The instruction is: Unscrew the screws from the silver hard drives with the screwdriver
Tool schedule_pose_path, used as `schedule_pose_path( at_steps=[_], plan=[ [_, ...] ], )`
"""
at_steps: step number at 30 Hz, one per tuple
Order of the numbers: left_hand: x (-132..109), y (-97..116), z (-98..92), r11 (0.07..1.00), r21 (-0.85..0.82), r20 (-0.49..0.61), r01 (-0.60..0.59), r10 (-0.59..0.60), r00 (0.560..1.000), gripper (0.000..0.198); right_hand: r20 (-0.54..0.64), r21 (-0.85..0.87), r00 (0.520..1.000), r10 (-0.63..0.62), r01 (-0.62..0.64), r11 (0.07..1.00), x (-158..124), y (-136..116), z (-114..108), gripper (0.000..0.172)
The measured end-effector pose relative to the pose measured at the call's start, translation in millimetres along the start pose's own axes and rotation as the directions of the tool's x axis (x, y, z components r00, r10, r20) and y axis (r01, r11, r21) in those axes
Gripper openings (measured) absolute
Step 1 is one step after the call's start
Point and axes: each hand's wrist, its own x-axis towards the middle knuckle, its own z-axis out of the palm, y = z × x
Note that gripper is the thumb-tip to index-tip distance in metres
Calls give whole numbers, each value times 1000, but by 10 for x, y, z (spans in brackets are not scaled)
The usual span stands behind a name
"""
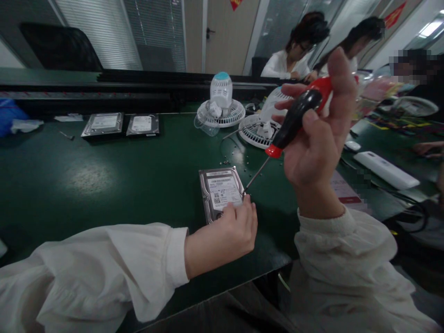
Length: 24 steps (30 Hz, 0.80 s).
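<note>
On my screen the screwdriver at right of centre has a handle in glossy black and bright red, with a grey metal shaft. The hard drive at the middle shows me silver with dark edging, its white label covered in fine black print and a square black-and-white code. I read the desk as deep green. At upper left, one drive is silver and another darker, both with white labels. The upper-centre fan is white, capped in turquoise. I also get off-white sleeves, a blue bag at the left edge, pale striped blinds and a tan door.
</note>
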Motion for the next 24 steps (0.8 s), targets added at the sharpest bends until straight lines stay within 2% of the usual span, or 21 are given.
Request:
schedule_pose_path(
  at_steps=[3,5,8,12,15,18,20,24],
  plan=[
    [-2,6,1,1000,1,7,1,-1,1000,42,-3,168,1000,-27,27,985,26,10,-3,57],
    [2,7,3,1000,2,5,3,-3,1000,42,23,192,1000,-9,5,981,25,7,8,56],
    [11,1,10,1000,0,1,4,-4,1000,42,-15,133,1000,-26,28,991,-1,-4,36,52],
    [11,-7,16,1000,2,-5,6,-6,1000,42,-104,80,991,-83,91,993,-24,-8,52,57],
    [6,-8,20,1000,1,-8,6,-6,1000,42,-58,137,996,-68,76,988,-24,-43,47,44],
    [7,-3,21,1000,1,-8,4,-4,1000,41,28,178,1000,9,-14,984,-29,-92,57,36],
    [10,1,18,1000,2,-4,7,-7,1000,41,7,145,1000,6,-7,989,-31,-94,69,39],
    [13,5,10,1000,0,0,8,-8,1000,42,-121,16,984,-133,136,991,-9,-9,55,54]
  ],
)
